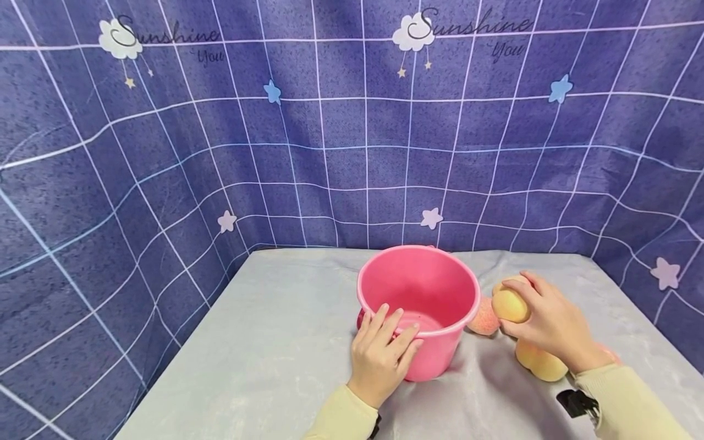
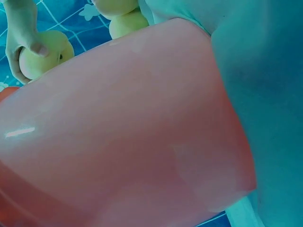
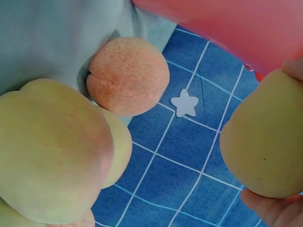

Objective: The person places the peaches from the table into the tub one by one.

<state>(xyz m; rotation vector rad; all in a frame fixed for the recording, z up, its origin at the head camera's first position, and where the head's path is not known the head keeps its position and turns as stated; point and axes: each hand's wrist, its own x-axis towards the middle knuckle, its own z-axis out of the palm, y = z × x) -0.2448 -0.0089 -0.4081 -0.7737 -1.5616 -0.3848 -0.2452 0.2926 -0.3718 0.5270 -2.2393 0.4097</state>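
Observation:
A pink bucket [image 1: 434, 354] stands upright on the cloth-covered table, its inside bare. My left hand [image 1: 379, 357] rests against its near side, fingers spread and fairly straight, fingertips at the rim. To the right of the bucket, my right hand [image 1: 555, 318] grips a yellow peach [image 1: 510, 304] between thumb and fingers. The same peach [image 3: 270, 137] fills the right edge of the right wrist view. A reddish peach [image 1: 484, 318] lies beside the bucket. Below my right wrist lie yellow peaches [image 1: 541, 362], partly hidden by the arm. The left wrist view shows mostly bucket wall [image 2: 128, 123].
A grey cloth [image 1: 247, 354] covers the table. Behind and to the left hangs a blue checked curtain [image 1: 341, 165] with stars and clouds. More peaches [image 3: 52, 151] crowd the left of the right wrist view, close to the reddish one.

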